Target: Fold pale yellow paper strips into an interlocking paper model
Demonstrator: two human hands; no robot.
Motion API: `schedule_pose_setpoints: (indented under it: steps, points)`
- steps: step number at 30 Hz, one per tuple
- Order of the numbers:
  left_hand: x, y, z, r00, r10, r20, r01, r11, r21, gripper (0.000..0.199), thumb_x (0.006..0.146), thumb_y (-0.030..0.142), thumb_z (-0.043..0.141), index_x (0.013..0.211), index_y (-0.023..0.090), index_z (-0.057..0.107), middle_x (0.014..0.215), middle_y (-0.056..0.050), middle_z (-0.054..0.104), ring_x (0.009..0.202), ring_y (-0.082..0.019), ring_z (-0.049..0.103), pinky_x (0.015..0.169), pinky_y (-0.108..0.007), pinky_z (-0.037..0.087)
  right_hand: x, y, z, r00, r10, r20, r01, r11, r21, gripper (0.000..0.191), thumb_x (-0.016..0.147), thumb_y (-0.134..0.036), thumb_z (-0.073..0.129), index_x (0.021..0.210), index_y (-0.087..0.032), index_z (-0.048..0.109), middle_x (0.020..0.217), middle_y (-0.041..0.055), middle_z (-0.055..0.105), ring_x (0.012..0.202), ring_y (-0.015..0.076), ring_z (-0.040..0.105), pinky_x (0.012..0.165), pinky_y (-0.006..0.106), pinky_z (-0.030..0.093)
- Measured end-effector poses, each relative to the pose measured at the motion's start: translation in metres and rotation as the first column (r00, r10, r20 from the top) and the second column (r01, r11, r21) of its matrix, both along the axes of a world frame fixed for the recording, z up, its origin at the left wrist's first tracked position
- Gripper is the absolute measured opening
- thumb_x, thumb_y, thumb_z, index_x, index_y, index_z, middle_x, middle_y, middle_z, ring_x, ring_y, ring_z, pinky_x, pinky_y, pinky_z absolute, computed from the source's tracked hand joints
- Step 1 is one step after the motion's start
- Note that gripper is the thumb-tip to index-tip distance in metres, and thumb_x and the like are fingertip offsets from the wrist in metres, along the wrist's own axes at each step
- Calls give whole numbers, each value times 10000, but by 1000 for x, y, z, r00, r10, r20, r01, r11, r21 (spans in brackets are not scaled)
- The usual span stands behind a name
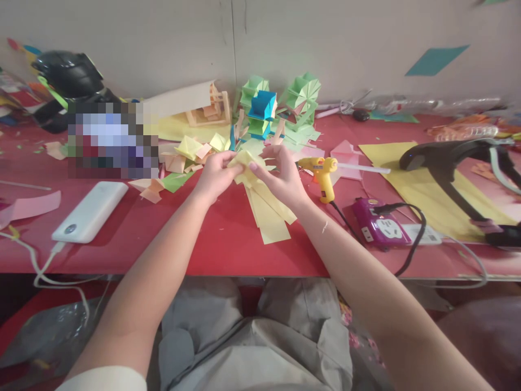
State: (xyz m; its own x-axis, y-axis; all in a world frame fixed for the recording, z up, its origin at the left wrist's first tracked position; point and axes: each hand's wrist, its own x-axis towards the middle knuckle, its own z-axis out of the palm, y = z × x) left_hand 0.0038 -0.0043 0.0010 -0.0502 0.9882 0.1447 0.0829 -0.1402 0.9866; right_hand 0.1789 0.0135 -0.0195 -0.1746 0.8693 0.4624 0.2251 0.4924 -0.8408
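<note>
A pale yellow folded paper piece [245, 159] is pinched between both my hands, above the middle of the red table. My left hand [218, 175] grips its left side, thumb and fingers closed on it. On its right side, my right hand [281, 176] presses with the thumb, and the other fingers curl behind. Under the hands lie several pale yellow paper strips [268, 217]. Just beyond stand folded paper models, one blue and green [261, 111] and one light green [303, 92]. Folded yellow pieces [190, 147] lie left of my left hand.
A yellow glue gun [324, 176] lies right of my right hand, its cord running by a purple power socket [380, 222]. A white power bank [90, 213] with a cable lies at left. A black headset-like device [443, 163] rests on yellow paper [468, 206] at right.
</note>
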Motion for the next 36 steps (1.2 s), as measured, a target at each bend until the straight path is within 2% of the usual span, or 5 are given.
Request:
schedule_pose_setpoints:
  steps: [3, 8, 18, 27, 36]
  points:
    - [0, 0, 0, 995, 68, 68, -68, 998, 0, 177, 722, 199, 772, 896, 173, 751, 856, -45, 760, 816, -200, 700, 738, -281, 540, 0, 2, 0, 998, -41, -51, 42, 999, 20, 458, 798, -569, 758, 1066, -241, 586, 1117, 64, 649, 981, 185, 652, 712, 284, 586]
    - [5, -1, -1, 992, -43, 118, 47, 998, -29, 261, 691, 161, 775, 950, 181, 746, 858, -45, 756, 804, -213, 709, 764, -321, 557, 0, 2, 3, 993, -9, -119, 5, 999, -37, 275, 878, -487, 682, 864, -213, 665, 897, 47, 696, 903, 193, 676, 751, 322, 585]
    - [14, -6, 1, 979, -151, 137, 164, 983, -85, 122, 740, 240, 764, 845, 190, 729, 883, -43, 734, 870, -208, 693, 726, -285, 551, -3, 0, 1, 982, 34, -187, -54, 993, -104, 313, 839, -498, 728, 903, -192, 721, 1029, 80, 729, 955, 227, 694, 758, 342, 609]
    - [16, -1, 0, 956, 46, 288, 2, 987, -163, 87, 808, 269, 715, 784, 186, 710, 772, -32, 687, 750, -186, 671, 640, -276, 528, -2, 0, 1, 1000, -25, 9, 23, 984, 179, 125, 927, -323, 627, 916, -233, 713, 1097, 79, 696, 1020, 216, 669, 787, 350, 600]
    - [11, -1, 1, 936, -11, 351, 67, 987, -146, 140, 798, 311, 758, 774, 179, 719, 774, -28, 691, 737, -167, 671, 635, -268, 550, -3, -7, 6, 1000, -18, -8, 20, 974, 225, 159, 945, -342, 624, 838, -238, 679, 1055, 76, 680, 990, 218, 661, 855, 381, 582]
